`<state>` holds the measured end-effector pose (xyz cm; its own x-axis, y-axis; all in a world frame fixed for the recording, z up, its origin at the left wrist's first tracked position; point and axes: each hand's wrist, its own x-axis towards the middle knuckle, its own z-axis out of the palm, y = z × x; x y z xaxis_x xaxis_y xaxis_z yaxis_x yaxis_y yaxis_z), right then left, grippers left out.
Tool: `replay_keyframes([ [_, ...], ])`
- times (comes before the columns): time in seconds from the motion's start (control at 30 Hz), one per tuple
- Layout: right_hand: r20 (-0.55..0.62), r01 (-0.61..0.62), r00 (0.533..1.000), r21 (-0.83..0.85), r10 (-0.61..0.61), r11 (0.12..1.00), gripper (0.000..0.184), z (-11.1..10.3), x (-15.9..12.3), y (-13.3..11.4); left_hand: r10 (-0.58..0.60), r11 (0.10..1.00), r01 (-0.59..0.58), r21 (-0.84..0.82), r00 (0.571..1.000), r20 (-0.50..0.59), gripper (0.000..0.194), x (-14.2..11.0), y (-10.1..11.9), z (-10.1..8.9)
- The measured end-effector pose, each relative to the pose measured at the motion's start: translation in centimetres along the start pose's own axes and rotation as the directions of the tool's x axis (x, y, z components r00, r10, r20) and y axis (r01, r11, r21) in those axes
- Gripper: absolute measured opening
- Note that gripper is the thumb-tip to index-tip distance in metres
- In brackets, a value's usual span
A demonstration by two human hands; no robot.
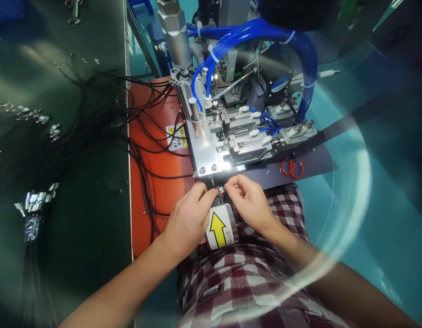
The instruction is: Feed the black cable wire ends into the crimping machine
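Observation:
At the near edge of a metal machine [204,155], both of my hands meet over a narrow dark slot. My left hand [190,214] is closed, thumb and forefinger pinched beside a small metal connector [221,189] with thin red and white wires. From the other side my right hand [248,200] pinches at the same spot. Just what sits between the fingertips of either hand is too small to make out. Below the fingers lies a white plate with a yellow arrow [217,228].
Black cables [142,173] cross the orange base plate [163,196] to the dark table on the left. There lie a bundle of metal-ended cables [36,205] and loose metal pieces [24,111]. Red-handled scissors [292,168] rest right of the machine, under blue air hoses [265,29].

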<state>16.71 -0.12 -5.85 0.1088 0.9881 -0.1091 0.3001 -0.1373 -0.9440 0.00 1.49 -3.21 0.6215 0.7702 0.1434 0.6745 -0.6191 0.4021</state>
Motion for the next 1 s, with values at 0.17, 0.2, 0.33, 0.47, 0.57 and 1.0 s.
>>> replay_keyframes([
  [0.17,0.009,0.010,1.000,-0.023,-0.010,1.000,0.015,-0.1,0.0,0.0,-0.001,1.000,0.000,-0.001,1.000,-0.001,0.026,0.0,0.0,-0.1],
  [0.2,0.016,-0.001,1.000,-0.019,0.002,1.000,0.015,-0.1,0.0,0.1,-0.003,1.000,0.003,-0.001,1.000,0.001,0.027,0.0,0.0,-0.1],
  [0.33,0.024,-0.020,1.000,0.004,0.020,1.000,0.015,-0.1,0.0,0.2,-0.014,1.000,0.014,0.004,1.000,0.005,0.026,0.0,0.0,-0.1],
  [0.47,0.025,0.014,1.000,0.012,-0.014,1.000,0.015,-0.1,0.0,0.1,-0.008,1.000,0.008,0.004,1.000,-0.002,0.026,0.0,0.0,0.0],
  [0.57,0.027,0.036,0.999,-0.002,-0.036,0.999,0.015,-0.2,-0.1,0.0,-0.006,1.000,0.006,-0.006,1.000,-0.002,0.026,0.0,0.0,0.0],
  [1.0,0.115,-0.228,0.970,0.109,0.215,0.968,0.019,-0.8,0.3,1.3,-0.007,1.000,0.007,-0.002,1.000,0.003,0.026,0.0,0.0,-0.1],
])
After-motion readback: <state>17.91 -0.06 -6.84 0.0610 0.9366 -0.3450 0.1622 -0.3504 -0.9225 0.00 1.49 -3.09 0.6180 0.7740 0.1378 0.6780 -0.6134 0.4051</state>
